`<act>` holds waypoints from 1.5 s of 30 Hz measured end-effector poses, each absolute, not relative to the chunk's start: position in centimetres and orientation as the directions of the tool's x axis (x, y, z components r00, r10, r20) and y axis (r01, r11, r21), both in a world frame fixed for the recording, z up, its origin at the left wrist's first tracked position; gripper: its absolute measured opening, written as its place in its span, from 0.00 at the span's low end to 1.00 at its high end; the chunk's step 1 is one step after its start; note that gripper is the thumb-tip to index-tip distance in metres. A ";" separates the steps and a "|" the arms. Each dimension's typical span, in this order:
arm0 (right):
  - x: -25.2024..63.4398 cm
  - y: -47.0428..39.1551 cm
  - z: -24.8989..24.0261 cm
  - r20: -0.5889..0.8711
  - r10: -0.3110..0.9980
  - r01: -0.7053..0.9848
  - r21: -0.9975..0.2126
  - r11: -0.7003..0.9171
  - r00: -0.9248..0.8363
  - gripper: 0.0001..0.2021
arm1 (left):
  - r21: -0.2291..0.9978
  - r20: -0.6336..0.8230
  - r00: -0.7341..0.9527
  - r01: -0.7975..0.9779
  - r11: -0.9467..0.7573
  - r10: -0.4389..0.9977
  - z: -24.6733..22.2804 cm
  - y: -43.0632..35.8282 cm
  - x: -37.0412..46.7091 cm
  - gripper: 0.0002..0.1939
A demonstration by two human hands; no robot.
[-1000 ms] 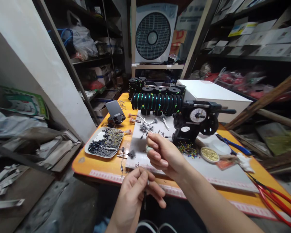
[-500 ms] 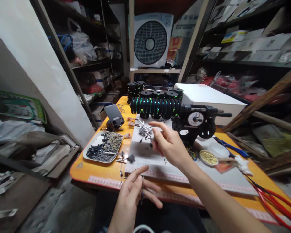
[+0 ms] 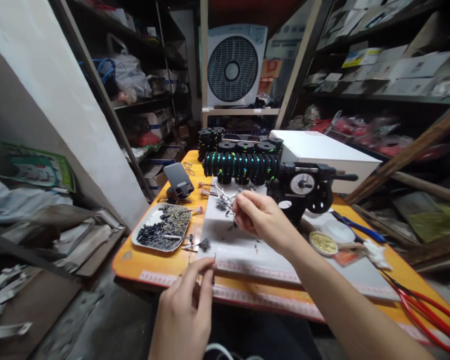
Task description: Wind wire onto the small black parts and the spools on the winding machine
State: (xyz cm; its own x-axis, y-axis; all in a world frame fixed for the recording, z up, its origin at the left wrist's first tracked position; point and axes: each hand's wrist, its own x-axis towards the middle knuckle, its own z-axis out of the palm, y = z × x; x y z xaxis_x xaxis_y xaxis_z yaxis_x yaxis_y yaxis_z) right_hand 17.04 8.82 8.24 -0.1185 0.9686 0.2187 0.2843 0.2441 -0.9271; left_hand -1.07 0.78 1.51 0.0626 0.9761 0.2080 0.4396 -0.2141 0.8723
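Note:
My left hand (image 3: 185, 305) is at the table's front edge, its thumb and forefinger brought together around a tiny dark piece that I cannot identify. Above the white board (image 3: 255, 267), my right hand (image 3: 260, 217) is closed in a pinch; whatever lies between its fingertips is hidden. Just left of those fingertips is a bunch of small grey pieces with white sticks (image 3: 222, 201). Behind, a row of black spools (image 3: 242, 166) wound with shiny green-blue line sits on a black hand-cranked winder with a white dial (image 3: 303, 184).
At left, a white tray (image 3: 135, 239) holds many small black, grey and yellow pieces, near a propped phone (image 3: 178, 179). To the right are a dish of gold-coloured bits (image 3: 323, 243), blue-handled pliers (image 3: 363, 230) and red-handled cutters (image 3: 416, 310). A white box (image 3: 322, 150) stands behind.
My left hand has moved left and slightly down, its spread fingers drawn together. My right hand's outstretched forefinger has folded into a pinch in nearly the same place.

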 end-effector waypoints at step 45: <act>18.2 5.4 8.6 0.002 0.961 -0.108 -0.994 -0.029 -0.277 0.14 | 0.915 0.047 0.476 -0.374 0.154 0.878 2.3 1.7 1.4 0.19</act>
State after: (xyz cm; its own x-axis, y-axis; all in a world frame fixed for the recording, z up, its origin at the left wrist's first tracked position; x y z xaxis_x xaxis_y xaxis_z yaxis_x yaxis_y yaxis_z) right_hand 18.17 5.36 8.57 -0.2769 0.9609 0.0024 -0.1082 -0.0287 -0.9937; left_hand 1.45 1.68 2.29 0.4757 0.8783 0.0469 -0.3740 0.1538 0.9146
